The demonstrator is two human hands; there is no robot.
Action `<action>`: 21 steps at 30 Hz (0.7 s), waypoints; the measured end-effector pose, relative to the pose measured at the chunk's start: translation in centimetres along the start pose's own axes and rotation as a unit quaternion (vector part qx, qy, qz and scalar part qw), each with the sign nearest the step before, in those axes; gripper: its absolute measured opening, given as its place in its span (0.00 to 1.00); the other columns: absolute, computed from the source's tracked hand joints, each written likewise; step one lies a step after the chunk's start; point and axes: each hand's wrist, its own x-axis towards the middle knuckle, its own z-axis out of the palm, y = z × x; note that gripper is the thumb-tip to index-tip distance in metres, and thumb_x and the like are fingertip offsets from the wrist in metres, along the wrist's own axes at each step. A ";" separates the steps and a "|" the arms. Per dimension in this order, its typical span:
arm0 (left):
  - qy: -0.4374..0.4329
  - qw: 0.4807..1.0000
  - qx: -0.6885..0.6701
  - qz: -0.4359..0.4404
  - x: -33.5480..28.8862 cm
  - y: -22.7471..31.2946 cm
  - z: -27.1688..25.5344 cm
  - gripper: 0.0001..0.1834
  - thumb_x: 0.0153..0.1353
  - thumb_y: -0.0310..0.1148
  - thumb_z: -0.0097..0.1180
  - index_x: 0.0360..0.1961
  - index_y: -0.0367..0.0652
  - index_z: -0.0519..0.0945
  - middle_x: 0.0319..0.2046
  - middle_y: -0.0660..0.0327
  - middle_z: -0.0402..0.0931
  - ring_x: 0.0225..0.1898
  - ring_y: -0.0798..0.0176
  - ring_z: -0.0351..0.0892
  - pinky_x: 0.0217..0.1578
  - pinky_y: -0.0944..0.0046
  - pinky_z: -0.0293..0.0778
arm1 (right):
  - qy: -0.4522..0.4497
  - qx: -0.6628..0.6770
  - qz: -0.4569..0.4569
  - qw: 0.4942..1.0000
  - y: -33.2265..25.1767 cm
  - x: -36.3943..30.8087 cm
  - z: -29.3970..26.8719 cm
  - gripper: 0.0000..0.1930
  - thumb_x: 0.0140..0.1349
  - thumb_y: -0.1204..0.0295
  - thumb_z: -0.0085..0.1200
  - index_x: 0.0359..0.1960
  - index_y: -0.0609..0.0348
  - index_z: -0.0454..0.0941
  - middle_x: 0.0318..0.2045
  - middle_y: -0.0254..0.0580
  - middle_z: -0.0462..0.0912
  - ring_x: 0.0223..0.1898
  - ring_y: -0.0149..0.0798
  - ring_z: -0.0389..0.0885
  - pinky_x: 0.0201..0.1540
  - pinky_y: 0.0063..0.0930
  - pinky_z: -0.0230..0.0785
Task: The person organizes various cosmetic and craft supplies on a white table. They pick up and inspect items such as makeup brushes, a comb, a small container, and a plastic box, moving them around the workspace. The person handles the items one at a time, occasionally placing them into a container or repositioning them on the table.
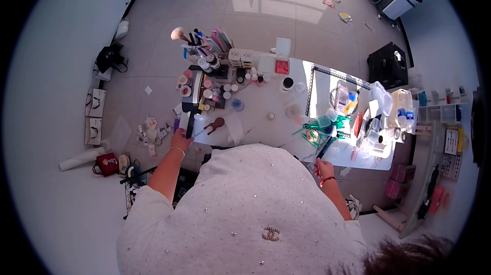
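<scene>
My left hand (181, 140) is at the table's front left edge, its fingers closed around the near end of a thin pale stick (200, 132). Just beyond it lies a brown, spoon-shaped thing (217, 123), beside a strip of white paper (236, 131). At the front right edge, my right hand (322, 168) grips a slim dark object (324, 150) slanting up over the tabletop; its exact kind is too small to make out. Next to that lies a heap of green strips (313, 134) with clear plastic cups (327, 117) on it.
Brushes and files (217, 41), bottles and small jars (227, 91) crowd the table's back left. A blue-dotted round pot (237, 104) and a small jar (270, 116) stand mid-table. Packets and clear containers (378, 142) fill the right side. A black case (387, 65) stands on the floor.
</scene>
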 end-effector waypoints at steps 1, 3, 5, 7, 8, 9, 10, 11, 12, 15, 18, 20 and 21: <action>0.011 0.999 0.035 0.020 0.3 -0.1 0.2 0.23 0.45 0.30 0.71 0.39 0.39 0.72 0.27 0.57 0.78 0.27 0.60 0.81 0.27 0.62 0.76 | 0.004 -0.006 -0.004 1.000 -0.2 0.0 0.0 0.18 0.62 0.55 0.56 0.26 0.59 0.80 0.19 0.36 0.78 0.13 0.31 0.73 0.15 0.25 0.60; 0.026 0.996 0.079 0.045 0.8 -0.5 0.6 0.23 0.42 0.31 0.72 0.38 0.39 0.73 0.27 0.55 0.78 0.30 0.57 0.82 0.30 0.60 0.76 | 0.044 -0.065 -0.028 0.997 -0.9 -0.5 0.3 0.18 0.60 0.55 0.58 0.26 0.60 0.80 0.20 0.38 0.80 0.16 0.33 0.76 0.18 0.28 0.65; 0.031 0.993 0.094 0.059 1.2 -0.5 1.0 0.23 0.41 0.32 0.72 0.37 0.38 0.73 0.27 0.54 0.79 0.33 0.53 0.82 0.33 0.57 0.75 | 0.103 -0.116 -0.077 0.985 -1.0 -0.7 0.7 0.18 0.57 0.55 0.60 0.26 0.60 0.80 0.21 0.40 0.81 0.20 0.37 0.79 0.23 0.31 0.69; 0.048 0.985 0.138 0.093 1.2 -0.2 1.2 0.22 0.43 0.35 0.71 0.38 0.40 0.74 0.29 0.51 0.79 0.34 0.48 0.82 0.34 0.53 0.76 | 0.180 -0.163 -0.146 0.959 -0.6 -0.6 1.1 0.18 0.54 0.55 0.62 0.27 0.60 0.80 0.23 0.43 0.82 0.25 0.42 0.82 0.31 0.35 0.73; 0.058 0.980 0.158 0.109 1.0 0.1 1.2 0.22 0.44 0.36 0.70 0.38 0.40 0.74 0.30 0.50 0.80 0.34 0.46 0.82 0.35 0.51 0.76 | 0.192 -0.181 -0.151 0.953 -0.9 -0.7 1.3 0.18 0.53 0.55 0.62 0.28 0.60 0.80 0.24 0.44 0.83 0.28 0.44 0.82 0.34 0.36 0.73; 0.054 0.979 0.177 0.081 0.8 0.8 1.0 0.22 0.45 0.38 0.70 0.37 0.41 0.75 0.31 0.48 0.80 0.39 0.41 0.79 0.39 0.48 0.74 | 0.203 -0.199 -0.156 0.946 -1.7 -1.3 1.6 0.18 0.52 0.55 0.63 0.28 0.59 0.80 0.25 0.46 0.83 0.31 0.46 0.82 0.38 0.37 0.73; 0.054 0.979 0.178 0.080 0.8 0.9 1.3 0.21 0.45 0.38 0.70 0.37 0.41 0.75 0.31 0.48 0.80 0.39 0.41 0.80 0.38 0.48 0.74 | 0.214 -0.216 -0.161 0.939 -2.4 -1.7 1.8 0.18 0.51 0.55 0.63 0.28 0.59 0.80 0.26 0.47 0.83 0.34 0.49 0.82 0.41 0.38 0.73; 0.057 0.979 0.181 0.076 0.8 0.9 1.1 0.21 0.45 0.38 0.70 0.37 0.41 0.75 0.31 0.48 0.80 0.38 0.41 0.80 0.38 0.48 0.74 | 0.216 -0.231 -0.162 0.935 -3.0 -2.0 2.0 0.18 0.50 0.55 0.64 0.30 0.59 0.79 0.29 0.49 0.83 0.37 0.51 0.81 0.42 0.40 0.72; 0.059 0.979 0.184 0.073 0.7 1.0 1.0 0.21 0.45 0.38 0.70 0.37 0.41 0.75 0.31 0.48 0.79 0.38 0.41 0.80 0.38 0.48 0.74 | 0.230 -0.230 -0.164 0.931 -3.1 -1.8 2.0 0.19 0.50 0.55 0.64 0.30 0.59 0.79 0.30 0.49 0.83 0.37 0.51 0.81 0.42 0.40 0.72; 0.059 0.982 0.162 0.082 0.6 1.2 0.9 0.20 0.46 0.39 0.69 0.36 0.41 0.75 0.31 0.49 0.79 0.38 0.41 0.79 0.38 0.48 0.74 | 0.261 -0.226 -0.161 0.925 -3.5 -1.3 2.3 0.21 0.50 0.55 0.65 0.32 0.62 0.77 0.32 0.52 0.82 0.39 0.53 0.81 0.43 0.41 0.72; 0.050 0.981 0.171 0.081 0.4 1.7 0.6 0.20 0.46 0.35 0.69 0.37 0.38 0.76 0.32 0.48 0.80 0.37 0.43 0.80 0.38 0.51 0.75 | 0.265 -0.244 -0.161 0.919 -3.9 -1.4 2.2 0.21 0.50 0.55 0.64 0.33 0.62 0.77 0.32 0.53 0.82 0.39 0.54 0.81 0.44 0.42 0.71; 0.049 0.981 0.171 0.079 0.3 1.9 0.5 0.20 0.46 0.35 0.69 0.37 0.38 0.76 0.32 0.48 0.80 0.37 0.43 0.80 0.38 0.51 0.75 | 0.272 -0.249 -0.169 0.914 -4.2 -1.7 2.2 0.21 0.50 0.55 0.64 0.32 0.64 0.78 0.31 0.54 0.82 0.39 0.55 0.81 0.44 0.42 0.72; 0.048 0.981 0.171 0.077 0.2 1.9 0.4 0.20 0.46 0.35 0.69 0.37 0.38 0.76 0.32 0.48 0.80 0.37 0.44 0.80 0.38 0.51 0.75 | 0.275 -0.251 -0.173 0.912 -4.3 -1.8 2.2 0.21 0.50 0.55 0.64 0.31 0.64 0.78 0.31 0.55 0.83 0.38 0.55 0.81 0.44 0.43 0.72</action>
